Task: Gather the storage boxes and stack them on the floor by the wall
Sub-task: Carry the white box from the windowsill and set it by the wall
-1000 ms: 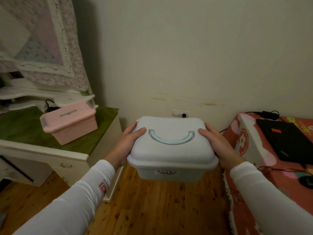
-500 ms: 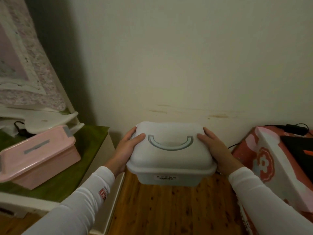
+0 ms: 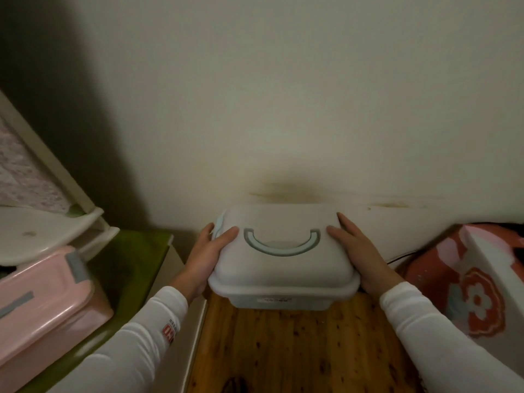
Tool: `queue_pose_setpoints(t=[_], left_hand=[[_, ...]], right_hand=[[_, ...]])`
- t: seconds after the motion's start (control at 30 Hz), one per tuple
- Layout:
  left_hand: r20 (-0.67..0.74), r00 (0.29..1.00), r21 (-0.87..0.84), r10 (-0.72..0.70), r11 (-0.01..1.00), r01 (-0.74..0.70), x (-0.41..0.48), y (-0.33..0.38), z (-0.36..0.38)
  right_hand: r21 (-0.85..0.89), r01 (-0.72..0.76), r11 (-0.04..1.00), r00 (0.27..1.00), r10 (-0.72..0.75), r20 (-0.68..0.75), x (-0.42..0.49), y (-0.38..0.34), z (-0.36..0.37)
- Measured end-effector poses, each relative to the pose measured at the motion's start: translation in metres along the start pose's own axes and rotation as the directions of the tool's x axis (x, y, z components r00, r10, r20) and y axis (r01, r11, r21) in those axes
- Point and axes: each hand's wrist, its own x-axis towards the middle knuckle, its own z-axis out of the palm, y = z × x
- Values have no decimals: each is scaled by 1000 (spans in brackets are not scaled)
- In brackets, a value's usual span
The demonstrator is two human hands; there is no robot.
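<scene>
A pale blue storage box (image 3: 283, 265) with a curved lid handle is low over the wooden floor (image 3: 297, 350), close to the cream wall (image 3: 283, 109). Whether its base touches the floor I cannot tell. My left hand (image 3: 208, 256) grips its left side, thumb on the lid. My right hand (image 3: 358, 253) grips the right side the same way. A pink storage box (image 3: 42, 307) with grey clasps sits on the green-topped desk (image 3: 133, 262) at the left, apart from both hands.
The desk's white edge (image 3: 195, 330) borders the floor strip on the left. A bed with a red flowered cover (image 3: 476, 290) borders it on the right. A white shelf unit (image 3: 42, 234) stands behind the pink box.
Both hands have carried the blue box down and forward toward the wall. The view has dipped and moved in, so the pink box now looks larger and nearer.
</scene>
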Motion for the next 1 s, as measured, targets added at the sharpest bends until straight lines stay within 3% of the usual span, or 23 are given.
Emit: queue_pose_setpoints(t=[0.3,0.5,1.0], left_hand=[[83,996,-23,-34,999,36,97,-11,-18],[79,994,-3,-70,998,70,130,-41,-16],[-15,981,-15,-191,982,191,223,-194,-1]], right_hand=[[21,-34,999,992,36,-123,48,19,27],[35,-83,996,991,86,-104,76,50,32],[-14,-157,987,986,156,-52,172,207,22]])
